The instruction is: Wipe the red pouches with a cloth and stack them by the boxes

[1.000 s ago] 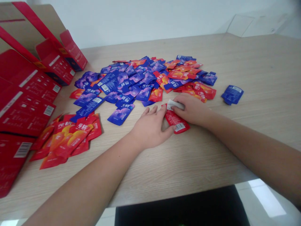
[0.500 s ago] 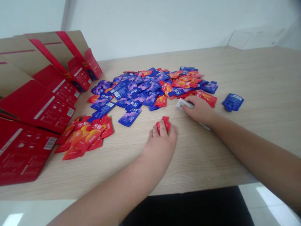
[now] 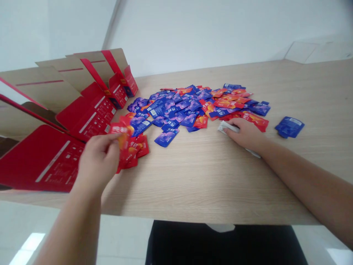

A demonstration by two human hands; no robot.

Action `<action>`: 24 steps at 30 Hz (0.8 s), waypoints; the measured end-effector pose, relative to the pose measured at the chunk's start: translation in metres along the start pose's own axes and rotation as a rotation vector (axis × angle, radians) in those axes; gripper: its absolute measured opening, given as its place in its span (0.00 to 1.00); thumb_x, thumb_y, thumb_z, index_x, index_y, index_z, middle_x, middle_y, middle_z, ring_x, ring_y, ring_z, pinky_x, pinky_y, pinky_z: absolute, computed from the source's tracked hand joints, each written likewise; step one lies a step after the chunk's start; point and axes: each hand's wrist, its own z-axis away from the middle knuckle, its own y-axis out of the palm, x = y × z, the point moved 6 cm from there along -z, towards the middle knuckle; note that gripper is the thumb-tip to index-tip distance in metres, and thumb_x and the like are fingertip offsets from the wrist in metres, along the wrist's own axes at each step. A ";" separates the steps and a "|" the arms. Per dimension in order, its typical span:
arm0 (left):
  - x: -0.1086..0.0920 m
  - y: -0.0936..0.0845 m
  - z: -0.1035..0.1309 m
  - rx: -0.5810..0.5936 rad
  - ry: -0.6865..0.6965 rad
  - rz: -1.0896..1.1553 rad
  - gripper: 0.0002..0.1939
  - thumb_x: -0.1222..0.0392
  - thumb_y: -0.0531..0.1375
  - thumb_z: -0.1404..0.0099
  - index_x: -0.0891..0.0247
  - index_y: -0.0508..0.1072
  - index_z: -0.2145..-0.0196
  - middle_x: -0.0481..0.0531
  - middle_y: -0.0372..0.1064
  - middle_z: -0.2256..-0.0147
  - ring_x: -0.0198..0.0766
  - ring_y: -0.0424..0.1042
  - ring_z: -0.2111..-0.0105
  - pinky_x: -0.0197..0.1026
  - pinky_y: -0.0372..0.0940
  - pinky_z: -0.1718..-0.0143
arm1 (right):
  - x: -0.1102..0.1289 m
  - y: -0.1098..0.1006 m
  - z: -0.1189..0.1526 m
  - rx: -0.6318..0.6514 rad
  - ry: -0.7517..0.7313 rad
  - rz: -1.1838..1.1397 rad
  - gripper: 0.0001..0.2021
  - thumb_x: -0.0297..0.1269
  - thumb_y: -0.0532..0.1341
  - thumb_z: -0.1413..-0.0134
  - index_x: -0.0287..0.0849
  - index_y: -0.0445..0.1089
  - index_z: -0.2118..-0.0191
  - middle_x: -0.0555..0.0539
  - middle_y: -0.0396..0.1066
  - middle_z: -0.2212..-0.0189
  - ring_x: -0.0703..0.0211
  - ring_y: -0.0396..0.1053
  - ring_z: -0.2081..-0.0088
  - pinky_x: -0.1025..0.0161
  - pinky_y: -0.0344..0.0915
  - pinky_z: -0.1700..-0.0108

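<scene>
Pinching, beside the red boxes, with left hand, a red packet over the small red pile; near the mixed heap, clasping a white strip in the right hand on the table, left of a blue packet.

The left hand holds one red packet over other red packets. The right hand holds a white thing at the table, beside the pile of blue and red packets.
</scene>
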 end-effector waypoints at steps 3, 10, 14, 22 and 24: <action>0.013 0.027 -0.003 0.160 0.097 -0.211 0.28 0.46 0.47 0.22 0.58 0.77 0.38 0.63 0.73 0.42 0.62 0.71 0.39 0.67 0.66 0.37 | -0.001 0.000 0.001 -0.006 -0.015 -0.004 0.12 0.49 0.64 0.37 0.49 0.78 0.57 0.40 0.80 0.57 0.40 0.76 0.56 0.46 0.70 0.54; 0.016 0.042 -0.006 0.228 0.284 -0.243 0.30 0.51 0.42 0.21 0.65 0.77 0.40 0.63 0.71 0.36 0.58 0.67 0.33 0.61 0.60 0.29 | -0.001 0.001 0.002 0.010 -0.017 0.025 0.13 0.50 0.63 0.36 0.48 0.78 0.56 0.40 0.80 0.55 0.39 0.76 0.54 0.46 0.70 0.53; -0.014 0.025 -0.006 0.131 0.322 -0.372 0.23 0.53 0.49 0.22 0.59 0.79 0.41 0.61 0.66 0.31 0.68 0.54 0.26 0.76 0.56 0.31 | 0.000 0.001 0.002 0.016 -0.002 0.017 0.13 0.48 0.63 0.36 0.47 0.78 0.54 0.41 0.80 0.54 0.41 0.76 0.55 0.47 0.70 0.53; -0.186 0.093 0.055 0.306 0.694 -0.081 0.27 0.53 0.53 0.20 0.60 0.64 0.28 0.58 0.56 0.25 0.54 0.48 0.23 0.60 0.48 0.23 | -0.004 -0.001 0.001 -0.034 0.013 -0.022 0.11 0.46 0.64 0.36 0.46 0.77 0.55 0.43 0.80 0.55 0.45 0.76 0.56 0.52 0.69 0.55; -0.216 0.120 0.054 0.382 0.707 -0.040 0.31 0.48 0.51 0.19 0.61 0.57 0.24 0.59 0.51 0.23 0.51 0.46 0.22 0.58 0.45 0.23 | -0.003 -0.002 0.000 -0.044 0.015 -0.035 0.11 0.46 0.64 0.36 0.46 0.77 0.55 0.43 0.80 0.56 0.46 0.76 0.57 0.52 0.69 0.55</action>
